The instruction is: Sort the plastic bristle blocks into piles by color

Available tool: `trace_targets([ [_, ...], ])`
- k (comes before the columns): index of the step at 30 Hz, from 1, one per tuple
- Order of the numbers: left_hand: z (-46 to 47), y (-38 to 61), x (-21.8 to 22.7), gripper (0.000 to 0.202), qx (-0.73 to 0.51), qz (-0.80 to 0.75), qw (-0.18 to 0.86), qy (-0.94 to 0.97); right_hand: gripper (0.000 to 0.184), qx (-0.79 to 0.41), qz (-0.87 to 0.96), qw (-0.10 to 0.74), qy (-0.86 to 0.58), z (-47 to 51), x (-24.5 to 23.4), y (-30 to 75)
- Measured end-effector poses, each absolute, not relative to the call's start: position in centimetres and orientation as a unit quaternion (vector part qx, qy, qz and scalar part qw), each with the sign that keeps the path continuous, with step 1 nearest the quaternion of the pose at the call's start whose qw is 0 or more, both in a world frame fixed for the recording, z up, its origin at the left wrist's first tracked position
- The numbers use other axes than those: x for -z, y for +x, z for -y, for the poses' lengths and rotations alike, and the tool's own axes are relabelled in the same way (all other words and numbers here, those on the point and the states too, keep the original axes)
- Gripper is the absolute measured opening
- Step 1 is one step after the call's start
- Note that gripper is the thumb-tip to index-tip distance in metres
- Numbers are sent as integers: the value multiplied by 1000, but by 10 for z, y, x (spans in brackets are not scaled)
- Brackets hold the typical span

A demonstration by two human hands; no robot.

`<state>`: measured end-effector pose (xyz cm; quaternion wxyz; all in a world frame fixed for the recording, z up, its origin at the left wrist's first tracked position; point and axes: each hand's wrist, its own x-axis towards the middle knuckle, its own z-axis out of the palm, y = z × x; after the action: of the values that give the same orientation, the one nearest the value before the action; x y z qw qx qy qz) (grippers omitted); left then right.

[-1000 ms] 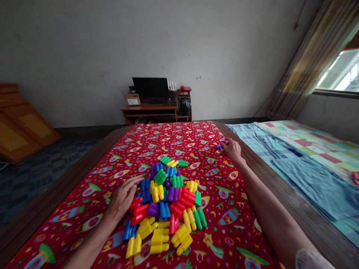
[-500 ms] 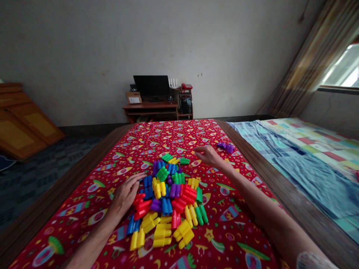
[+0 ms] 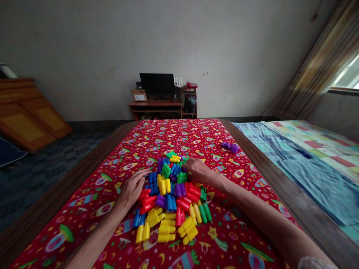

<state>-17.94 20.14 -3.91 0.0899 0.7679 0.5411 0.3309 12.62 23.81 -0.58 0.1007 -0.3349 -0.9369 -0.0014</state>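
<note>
daylight is entering from the window (image 3: 347,76) at right, its pane glaring pale, while the wall (image 3: 112,45) is darkening toward the upper left; wide-angle distortion is slanting the cabinet (image 3: 30,114) and curtain (image 3: 314,71) near the edges; small highlights are glinting on the blocks (image 3: 166,229).

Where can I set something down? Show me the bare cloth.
Bare cloth lies beyond the pile, left of the left hand, and between the right hand and purple blocks. Crowded: the pile itself, both hands close by.
</note>
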Motion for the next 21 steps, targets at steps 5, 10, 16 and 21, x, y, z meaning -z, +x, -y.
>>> trace_targets([
  [5,-203,-181,41,43,-325,-544,89,769,33,38,920,142,-364,-240,29,125],
  [10,-204,-183,41,41,-320,-539,86,774,20,12,899,230,-373,-239,31,128],
  [16,-203,-183,40,41,-322,-540,84,773,16,-81,855,273,-432,-243,-9,139],
  [21,-203,-183,41,42,-324,-542,91,770,20,-31,846,255,-467,-237,-6,139],
])
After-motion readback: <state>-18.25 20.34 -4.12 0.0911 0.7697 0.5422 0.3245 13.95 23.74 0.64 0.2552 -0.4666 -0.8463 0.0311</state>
